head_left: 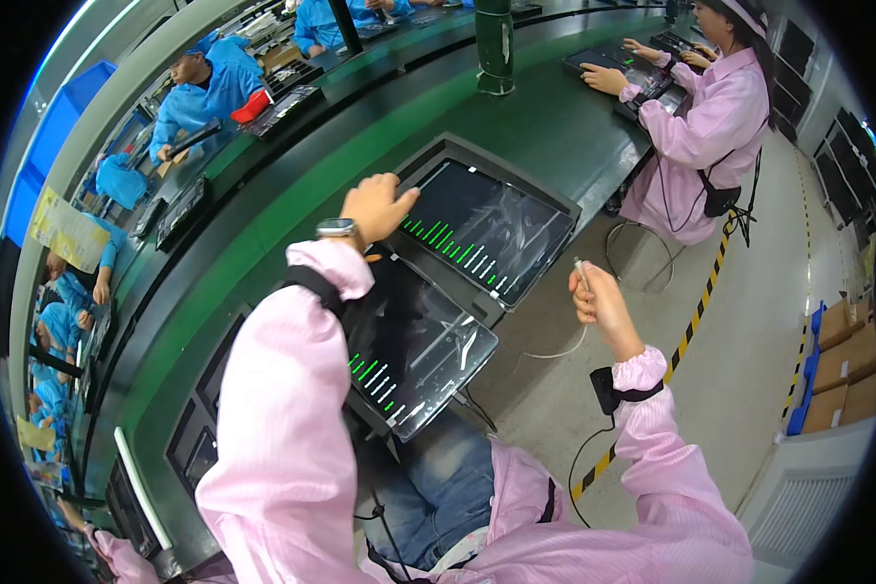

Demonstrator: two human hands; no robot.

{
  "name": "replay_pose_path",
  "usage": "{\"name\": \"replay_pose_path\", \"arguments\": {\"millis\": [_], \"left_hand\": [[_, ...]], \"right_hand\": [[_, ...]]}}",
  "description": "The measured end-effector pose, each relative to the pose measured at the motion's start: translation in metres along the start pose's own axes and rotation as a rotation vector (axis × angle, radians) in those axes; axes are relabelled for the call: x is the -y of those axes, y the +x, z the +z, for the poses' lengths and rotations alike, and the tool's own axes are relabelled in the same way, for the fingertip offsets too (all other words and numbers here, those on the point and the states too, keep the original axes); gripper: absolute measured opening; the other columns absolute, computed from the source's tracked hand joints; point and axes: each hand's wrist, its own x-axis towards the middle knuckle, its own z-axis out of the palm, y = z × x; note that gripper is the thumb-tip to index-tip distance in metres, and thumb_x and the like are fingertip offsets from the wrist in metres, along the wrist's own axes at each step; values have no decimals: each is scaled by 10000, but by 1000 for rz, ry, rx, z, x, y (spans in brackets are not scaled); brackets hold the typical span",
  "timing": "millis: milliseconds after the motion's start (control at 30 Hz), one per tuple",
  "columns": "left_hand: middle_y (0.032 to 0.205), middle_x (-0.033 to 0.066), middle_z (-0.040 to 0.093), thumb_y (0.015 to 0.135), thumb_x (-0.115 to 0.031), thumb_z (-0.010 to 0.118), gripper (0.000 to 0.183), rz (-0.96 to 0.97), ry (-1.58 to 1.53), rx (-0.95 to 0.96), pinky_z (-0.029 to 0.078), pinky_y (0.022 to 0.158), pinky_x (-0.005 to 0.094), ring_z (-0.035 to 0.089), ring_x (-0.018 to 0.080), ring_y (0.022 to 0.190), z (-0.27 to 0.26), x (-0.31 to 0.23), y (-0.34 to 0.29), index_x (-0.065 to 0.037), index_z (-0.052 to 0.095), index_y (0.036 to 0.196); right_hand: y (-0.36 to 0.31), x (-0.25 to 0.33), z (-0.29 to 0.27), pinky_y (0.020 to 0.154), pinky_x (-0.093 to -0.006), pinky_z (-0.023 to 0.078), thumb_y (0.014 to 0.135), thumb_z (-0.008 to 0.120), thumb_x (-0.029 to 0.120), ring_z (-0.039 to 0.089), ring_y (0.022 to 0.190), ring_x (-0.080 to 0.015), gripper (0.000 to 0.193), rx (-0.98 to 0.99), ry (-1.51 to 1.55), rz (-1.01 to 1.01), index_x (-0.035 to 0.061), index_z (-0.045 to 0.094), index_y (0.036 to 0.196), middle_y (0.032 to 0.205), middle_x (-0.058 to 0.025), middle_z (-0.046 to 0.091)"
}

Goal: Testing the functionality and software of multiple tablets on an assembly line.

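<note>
Two tablets in black trays lie side by side along the near edge of the green bench. On both the far tablet [501, 229] and the near tablet [423, 341], dark screens show rows of green and white bars, under glossy, wrinkled film. My left hand [375, 206], a watch on its wrist, rests with fingers stretched at the left edge of the far tablet's tray, thumb by the screen. To the right of the trays, past the bench edge, my right hand [602, 304] pinches the plug end of a white cable [581, 271]. The cable hangs below that hand and curves left.
At the right, a person in pink [706, 136] works over devices on the bench. Several people in blue [209, 92] sit across it. A green post [494, 49] stands at the back. Cardboard boxes [842, 375] are stacked beyond the striped floor line [696, 336].
</note>
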Motion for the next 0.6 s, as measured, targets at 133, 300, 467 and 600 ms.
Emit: {"name": "replay_pose_path", "arguments": {"millis": [133, 300, 467, 600], "left_hand": [[1034, 272, 577, 884, -545, 386, 664, -221, -20, 106, 417, 896, 429, 540, 409, 994, 29, -22, 10, 76, 550, 1054], [988, 271, 595, 890, -557, 344, 660, -108, 68, -40, 436, 847, 446, 566, 425, 906, 47, 3, 15, 26, 649, 953], [1011, 236, 582, 833, -642, 386, 718, -208, -144, 54, 416, 878, 418, 531, 367, 992, 41, 6, 16, 3, 688, 922], [842, 237, 597, 793, -668, 436, 730, -158, -165, -22, 438, 815, 419, 562, 362, 880, 42, 1, 11, 13, 686, 868]], "right_hand": [[7, 0, 8, 363, -195, 165, 971, 430, 303, 207, 387, -1, 337, 87, -175, -40, 67, 467, 732, 501, 103, 274], [9, 6, 17, 356, -199, 159, 967, 443, 296, 214, 380, 2, 349, 85, -208, -16, 76, 467, 697, 485, 110, 274], [11, 18, 16, 356, -202, 155, 965, 441, 285, 208, 377, -1, 345, 129, -245, 93, 80, 460, 688, 483, 112, 273], [27, 36, 11, 352, -203, 153, 962, 436, 267, 197, 385, -8, 328, 307, -257, 232, 84, 440, 689, 487, 106, 265]]}}
